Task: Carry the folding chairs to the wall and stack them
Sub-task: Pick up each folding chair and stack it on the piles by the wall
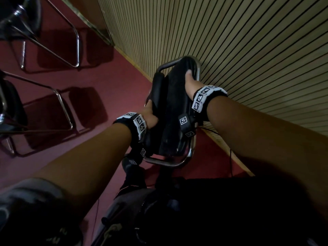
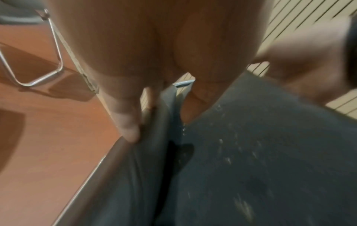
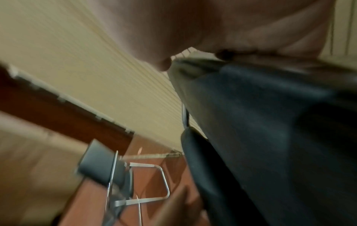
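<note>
A folded chair (image 1: 170,110) with black pads and a chrome tube frame hangs upright between my arms, close to the slatted wall (image 1: 248,50). My left hand (image 1: 150,114) grips its left edge; in the left wrist view the left hand (image 2: 133,122) has its fingers curled round the chair's black edge (image 2: 158,137). My right hand (image 1: 190,80) grips the right edge near the top. In the blurred right wrist view the right hand (image 3: 241,50) curls over the chair's rim (image 3: 251,99).
Two unfolded chairs stand on the red carpet (image 1: 106,82) at the left: one chair (image 1: 21,23) at the back, another chair (image 1: 10,107) nearer. A wooden skirting (image 1: 134,63) runs along the wall's foot. My dark trousers (image 1: 195,210) fill the bottom of the head view.
</note>
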`<state>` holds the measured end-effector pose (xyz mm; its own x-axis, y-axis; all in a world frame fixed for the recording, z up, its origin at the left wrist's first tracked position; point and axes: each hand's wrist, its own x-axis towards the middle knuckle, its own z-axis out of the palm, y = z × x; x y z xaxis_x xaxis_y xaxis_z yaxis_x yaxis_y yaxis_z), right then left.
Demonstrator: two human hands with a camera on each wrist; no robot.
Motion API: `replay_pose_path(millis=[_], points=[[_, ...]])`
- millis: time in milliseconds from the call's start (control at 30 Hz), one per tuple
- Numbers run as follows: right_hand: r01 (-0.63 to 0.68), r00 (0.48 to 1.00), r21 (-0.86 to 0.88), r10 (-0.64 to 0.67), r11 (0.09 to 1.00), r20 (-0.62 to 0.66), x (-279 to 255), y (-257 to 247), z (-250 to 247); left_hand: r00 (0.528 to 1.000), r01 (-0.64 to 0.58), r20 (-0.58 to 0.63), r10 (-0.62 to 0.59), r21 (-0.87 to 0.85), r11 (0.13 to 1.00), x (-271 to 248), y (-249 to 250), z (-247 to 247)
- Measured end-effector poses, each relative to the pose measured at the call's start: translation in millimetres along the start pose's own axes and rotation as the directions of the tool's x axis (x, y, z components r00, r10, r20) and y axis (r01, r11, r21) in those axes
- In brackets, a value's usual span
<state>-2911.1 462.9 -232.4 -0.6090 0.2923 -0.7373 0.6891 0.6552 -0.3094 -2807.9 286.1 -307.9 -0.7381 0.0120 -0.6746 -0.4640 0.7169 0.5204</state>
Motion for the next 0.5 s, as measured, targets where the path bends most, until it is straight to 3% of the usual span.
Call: replay_pose_path(millis=[100, 200, 367, 500], points=[[-0.068, 0.997, 0.134, 0.07, 0.989, -0.011, 17.6, 0.1, -5.8, 0.998, 0.007, 0.069, -0.014, 0.095, 0.995, 6.4, 1.0, -3.7], [-0.107, 0.993, 0.144, 0.112, 0.984, -0.026, 29.5, 7.8, -10.7, 0.993, -0.022, 0.12, 0.01, 0.095, 0.995, 13.8, 9.4, -8.2], [-0.155, 0.987, 0.059, 0.158, 0.986, -0.038, 41.5, 14.8, -20.1, 0.996, -0.07, 0.071, 0.055, 0.226, 0.972, 22.4, 45.5, -20.7], [-0.156, 0.988, -0.039, 0.155, 0.987, -0.026, 47.9, 11.3, -27.6, 0.993, -0.117, 0.033, 0.114, 0.427, 0.896, 18.8, 82.4, -43.9]])
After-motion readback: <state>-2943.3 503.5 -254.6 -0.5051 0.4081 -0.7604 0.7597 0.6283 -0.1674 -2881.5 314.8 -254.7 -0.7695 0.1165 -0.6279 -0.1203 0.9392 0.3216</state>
